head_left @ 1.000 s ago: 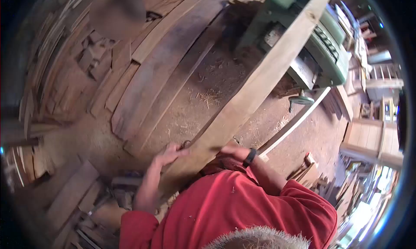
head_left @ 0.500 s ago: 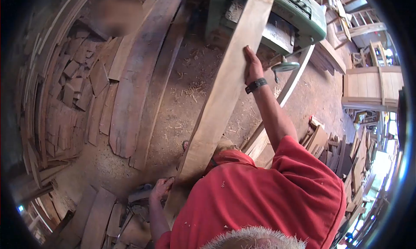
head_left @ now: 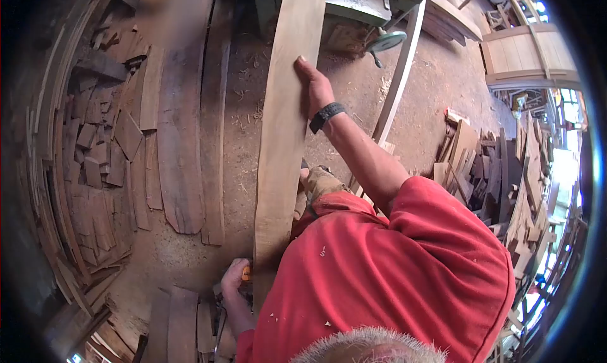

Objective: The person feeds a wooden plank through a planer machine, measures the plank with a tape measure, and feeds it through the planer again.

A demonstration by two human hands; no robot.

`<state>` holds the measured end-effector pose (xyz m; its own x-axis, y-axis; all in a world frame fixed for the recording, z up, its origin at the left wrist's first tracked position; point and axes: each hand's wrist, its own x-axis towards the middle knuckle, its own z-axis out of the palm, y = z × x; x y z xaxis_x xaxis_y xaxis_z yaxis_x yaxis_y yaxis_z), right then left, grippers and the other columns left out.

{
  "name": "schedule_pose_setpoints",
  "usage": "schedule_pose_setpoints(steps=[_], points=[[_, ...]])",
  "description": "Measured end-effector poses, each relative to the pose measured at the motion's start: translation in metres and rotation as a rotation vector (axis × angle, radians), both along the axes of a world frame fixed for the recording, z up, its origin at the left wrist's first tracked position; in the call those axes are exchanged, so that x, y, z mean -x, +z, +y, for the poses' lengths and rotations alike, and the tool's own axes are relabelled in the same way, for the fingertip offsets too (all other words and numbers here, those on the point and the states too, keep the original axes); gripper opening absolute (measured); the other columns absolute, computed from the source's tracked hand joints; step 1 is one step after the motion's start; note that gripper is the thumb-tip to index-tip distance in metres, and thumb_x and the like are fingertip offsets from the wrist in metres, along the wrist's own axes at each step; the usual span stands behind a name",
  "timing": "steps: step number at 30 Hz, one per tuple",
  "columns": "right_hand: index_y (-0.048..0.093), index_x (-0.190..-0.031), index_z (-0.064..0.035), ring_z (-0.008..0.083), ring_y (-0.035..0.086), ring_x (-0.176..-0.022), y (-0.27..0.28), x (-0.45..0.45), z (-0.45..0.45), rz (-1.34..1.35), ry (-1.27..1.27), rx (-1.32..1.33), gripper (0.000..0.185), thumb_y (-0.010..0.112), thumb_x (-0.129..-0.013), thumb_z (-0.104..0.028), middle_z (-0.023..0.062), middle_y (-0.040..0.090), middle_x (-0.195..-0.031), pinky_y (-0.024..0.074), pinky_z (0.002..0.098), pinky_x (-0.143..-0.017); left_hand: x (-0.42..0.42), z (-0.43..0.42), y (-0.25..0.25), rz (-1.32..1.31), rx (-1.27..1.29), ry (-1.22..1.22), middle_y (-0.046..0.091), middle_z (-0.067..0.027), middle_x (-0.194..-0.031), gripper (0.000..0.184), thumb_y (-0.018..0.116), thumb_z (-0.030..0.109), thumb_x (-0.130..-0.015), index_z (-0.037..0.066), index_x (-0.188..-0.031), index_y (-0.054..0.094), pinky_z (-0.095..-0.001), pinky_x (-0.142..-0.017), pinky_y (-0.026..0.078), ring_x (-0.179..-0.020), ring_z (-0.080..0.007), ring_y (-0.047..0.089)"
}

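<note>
A long pale plank (head_left: 278,135) runs from the top of the view down beside the red shirt. My right hand (head_left: 316,88), with a dark watch at its wrist, grips the plank's right edge, its thumb on the upper face and its fingers hidden beneath. Beside the plank's lower left edge, my left hand (head_left: 236,276) is closed around a small orange object (head_left: 246,274), which is mostly covered. Shade and the shirt partly hide the near end of the plank.
A green machine (head_left: 354,12) with a handwheel (head_left: 386,42) stands beyond the plank. Long boards (head_left: 180,141) lie on the floor to the left, near scrap wood (head_left: 98,154). More offcuts (head_left: 487,167) are piled at right, below a wooden panel (head_left: 518,53).
My right hand has moved from the plank's near part to farther up its right edge. My left hand has moved lower, and the orange object now shows in it. The view has turned and shifted.
</note>
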<state>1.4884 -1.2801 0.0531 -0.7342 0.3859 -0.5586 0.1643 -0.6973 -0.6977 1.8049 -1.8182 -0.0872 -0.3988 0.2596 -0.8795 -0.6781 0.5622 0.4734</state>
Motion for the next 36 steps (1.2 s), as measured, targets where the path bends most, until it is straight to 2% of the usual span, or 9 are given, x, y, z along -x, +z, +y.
schedule_pose_setpoints(steps=[7,9,12,18,28,31,33,34,36], points=[[0.065,-0.111,0.0032,0.0227,0.065,-0.085,-0.033,-0.034,-0.055,-0.016,-0.040,-0.068,0.053,0.070,-0.086,-0.043,0.0136,0.069,-0.100,0.0504,0.0373,-0.082,-0.005,-0.018,0.009,0.360,-0.003,-0.292,0.059,-0.0071,-0.084,0.027,0.057,0.026,-0.085,0.000,-0.084,0.063,-0.0351,-0.076,0.043,-0.084,-0.0175,0.055],[0.065,-0.111,0.0026,0.0206,0.064,-0.086,-0.042,-0.049,-0.068,-0.032,-0.014,-0.118,0.052,0.069,-0.086,-0.043,0.0116,0.069,-0.100,0.0495,0.0363,-0.083,-0.016,-0.033,-0.003,-0.142,0.031,0.124,0.054,-0.0064,-0.069,0.030,0.055,0.026,-0.085,-0.001,-0.073,0.060,-0.0370,-0.065,0.041,-0.069,-0.0174,0.052],[0.064,-0.113,0.0017,0.0195,0.064,-0.089,-0.039,-0.068,-0.094,0.007,0.003,-0.063,0.053,0.068,-0.087,-0.044,0.0106,0.068,-0.103,0.0493,0.0359,-0.084,-0.032,-0.057,0.007,-0.055,0.098,0.036,0.052,-0.0061,-0.063,0.034,0.055,0.026,-0.085,-0.003,-0.067,0.059,-0.0370,-0.059,0.039,-0.061,-0.0172,0.049],[0.062,-0.121,-0.0024,0.0217,0.064,-0.098,-0.054,-0.120,-0.144,0.006,0.039,0.018,0.055,0.064,-0.089,-0.047,0.0106,0.067,-0.113,0.0472,0.0369,-0.092,-0.075,-0.119,-0.004,-0.208,0.242,-0.042,0.060,-0.0081,-0.071,0.036,0.056,0.030,-0.086,-0.004,-0.079,0.065,-0.0350,-0.060,0.042,-0.064,-0.0172,0.054],[0.055,-0.134,-0.0033,0.0243,0.060,-0.113,-0.060,-0.203,-0.197,-0.381,0.138,0.064,0.079,0.061,-0.085,-0.065,0.0116,0.063,-0.127,0.0405,0.0364,-0.103,-0.132,-0.157,0.020,-0.260,0.320,-0.294,0.063,-0.0092,-0.073,0.039,0.056,0.033,-0.086,-0.004,-0.085,0.066,-0.0350,-0.062,0.044,-0.066,-0.0179,0.057],[0.052,-0.138,-0.0051,0.0268,0.056,-0.121,-0.056,-0.225,-0.209,-0.320,0.162,0.053,0.084,0.059,-0.084,-0.069,0.0133,0.059,-0.134,0.0371,0.0384,-0.107,-0.154,-0.168,0.026,-0.298,0.326,-0.318,0.064,-0.0096,-0.074,0.039,0.056,0.033,-0.086,-0.004,-0.086,0.067,-0.0350,-0.062,0.045,-0.067,-0.0182,0.057],[0.044,-0.143,-0.0040,0.0306,0.054,-0.122,-0.036,-0.234,-0.215,-0.414,0.146,0.144,0.079,0.057,-0.090,-0.061,0.0153,0.056,-0.135,0.0382,0.0437,-0.107,-0.166,-0.175,0.029,-0.334,0.334,-0.329,0.064,-0.0098,-0.075,0.040,0.056,0.034,-0.086,-0.004,-0.087,0.067,-0.0350,-0.062,0.045,-0.067,-0.0183,0.058],[0.043,-0.146,-0.0093,0.0311,0.045,-0.133,-0.058,-0.247,-0.214,-0.410,0.210,0.139,0.090,0.055,-0.083,-0.073,0.0154,0.048,-0.145,0.0304,0.0451,-0.113,-0.174,-0.176,0.032,-0.353,0.335,-0.333,0.065,-0.0099,-0.075,0.040,0.056,0.034,-0.086,-0.004,-0.088,0.067,-0.0350,-0.062,0.045,-0.067,-0.0184,0.058],[0.041,-0.147,-0.0091,0.0324,0.045,-0.133,-0.031,-0.251,-0.221,-0.419,0.233,0.202,0.092,0.055,-0.083,-0.074,0.0158,0.047,-0.146,0.0304,0.0466,-0.113,-0.187,-0.182,0.030,-0.372,0.332,-0.336,0.065,-0.0101,-0.075,0.041,0.056,0.035,-0.086,-0.004,-0.089,0.067,-0.0350,-0.063,0.045,-0.068,-0.0185,0.059]])
